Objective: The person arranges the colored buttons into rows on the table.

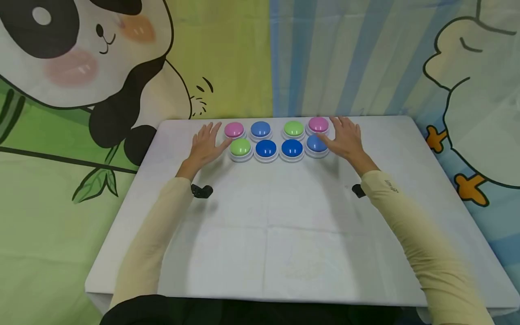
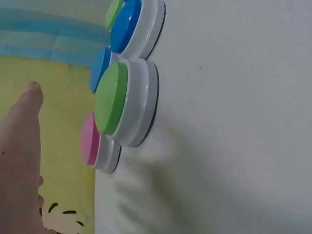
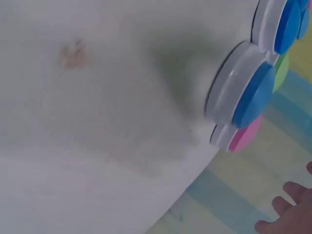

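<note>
Several round push buttons with coloured domes and white bases stand in two rows near the table's far edge. At the left end are a pink button [image 1: 234, 130] and, before it, a green button [image 1: 240, 147]. My left hand [image 1: 205, 145] is beside them, fingers spread, its thumb pointing toward the green dome. On the right end, a pink button [image 1: 318, 124] stands behind a light blue button [image 1: 316, 144]. Spread out beside these is my right hand [image 1: 346, 137], its thumb overlapping the light blue button's edge in the head view. Neither hand holds anything.
Between the end buttons are blue buttons [image 1: 266, 149] and another green one [image 1: 294, 129]. They stand on a white-covered table [image 1: 260, 253]. Behind it hangs a cartoon-printed cloth [image 1: 231, 58]. Black wrist devices [image 1: 201, 191] jut out from both sleeves.
</note>
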Demonstrator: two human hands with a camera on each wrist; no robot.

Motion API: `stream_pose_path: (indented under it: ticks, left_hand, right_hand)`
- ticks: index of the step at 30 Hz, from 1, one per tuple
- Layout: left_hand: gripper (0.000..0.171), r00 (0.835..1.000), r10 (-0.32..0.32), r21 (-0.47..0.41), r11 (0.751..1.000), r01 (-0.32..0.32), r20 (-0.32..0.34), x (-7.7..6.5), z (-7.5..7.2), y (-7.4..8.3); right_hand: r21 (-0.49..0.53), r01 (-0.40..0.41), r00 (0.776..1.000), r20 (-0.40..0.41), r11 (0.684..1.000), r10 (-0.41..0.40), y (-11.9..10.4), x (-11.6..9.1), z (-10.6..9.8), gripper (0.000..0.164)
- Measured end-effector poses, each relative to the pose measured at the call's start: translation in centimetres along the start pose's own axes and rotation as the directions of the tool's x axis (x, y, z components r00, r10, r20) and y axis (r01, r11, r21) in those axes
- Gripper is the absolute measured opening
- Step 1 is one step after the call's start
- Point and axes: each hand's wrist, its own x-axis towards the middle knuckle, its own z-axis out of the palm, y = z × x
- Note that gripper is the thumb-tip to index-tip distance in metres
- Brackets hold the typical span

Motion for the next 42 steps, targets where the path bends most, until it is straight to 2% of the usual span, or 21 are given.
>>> stream_pose_path:
  ticks: [2,4,7,9,11,14,16,19,22,23,26,29,31,34,37,42]
  left_hand:
    - [0.083,0.999,0.051,-0.005,0.999,-0.051,0.01,0.5,0.5,1.2]
    - [0.08,0.99,0.136,0.014,0.99,-0.137,0.035,1.3,1.2,2.5]
    - [0.076,0.957,0.27,0.056,0.959,-0.277,0.101,2.5,2.4,4.5]
    - [0.077,0.937,0.316,0.106,0.937,-0.333,0.146,3.2,3.3,5.6]
    - [0.08,0.928,0.326,0.142,0.925,-0.352,0.179,3.6,4.2,6.5]
    - [0.085,0.919,0.339,0.152,0.916,-0.371,0.201,4.0,5.5,7.2]
    - [0.087,0.903,0.377,0.129,0.904,-0.407,0.206,4.2,6.2,7.6]
    - [0.087,0.881,0.433,0.055,0.892,-0.449,0.19,4.1,7.0,8.1]
    - [0.083,0.871,0.464,-0.007,0.883,-0.469,0.161,3.7,6.8,8.5]
    - [0.081,0.871,0.469,-0.032,0.882,-0.469,0.147,3.5,6.4,8.6]
    - [0.079,0.858,0.505,-0.102,0.862,-0.496,0.096,2.8,5.2,8.9]
    - [0.077,0.847,0.531,-0.178,0.838,-0.516,0.042,1.6,3.7,8.8]
    - [0.077,0.841,0.54,-0.211,0.824,-0.525,0.019,0.4,2.8,8.2]
    - [0.076,0.84,0.542,-0.261,0.81,-0.525,-0.008,-1.9,1.8,6.6]
    - [0.076,0.831,0.555,-0.282,0.791,-0.543,-0.042,-3.7,1.2,4.7]
    - [0.076,0.817,0.574,-0.275,0.778,-0.565,-0.057,-4.9,0.3,2.6]
  right_hand:
    - [0.02,0.049,0.999,0.013,0.999,-0.049,-1.7,0.3,0.6,0.083]
    - [0.015,0.122,0.991,0.047,0.992,-0.123,-3.6,0.8,1.5,0.08]
    - [-0.031,0.234,0.964,0.133,0.972,-0.229,-6.9,1.6,3.2,0.075]
    - [-0.057,0.279,0.946,0.186,0.959,-0.264,-8.6,1.9,4.6,0.073]
    - [-0.072,0.289,0.936,0.23,0.955,-0.266,-9.9,2.0,5.8,0.072]
    - [-0.063,0.268,0.934,0.261,0.961,-0.244,-10.8,2.1,7.5,0.074]
    - [-0.059,0.26,0.935,0.266,0.964,-0.236,-10.9,2.1,8.2,0.077]
    - [-0.042,0.264,0.94,0.233,0.963,-0.248,-10.7,1.8,8.8,0.08]
    - [-0.026,0.299,0.937,0.198,0.954,-0.288,-10.6,1.5,8.6,0.079]
    - [-0.012,0.306,0.937,0.18,0.952,-0.299,-10.6,1.4,8.3,0.078]
    - [0.063,0.308,0.937,0.15,0.949,-0.314,-10.8,0.7,7.2,0.077]
    - [0.181,0.305,0.937,0.121,0.935,-0.329,-11.5,-0.6,6.0,0.077]
    - [0.238,0.327,0.926,0.112,0.915,-0.36,-12.2,-1.7,5.6,0.076]
    - [0.287,0.385,0.9,0.096,0.877,-0.426,-13.8,-3.3,5.4,0.075]
    - [0.321,0.42,0.878,0.092,0.849,-0.469,-15.7,-4.4,5.8,0.075]
    - [0.349,0.403,0.88,0.105,0.846,-0.463,-18.1,-5.1,6.5,0.075]
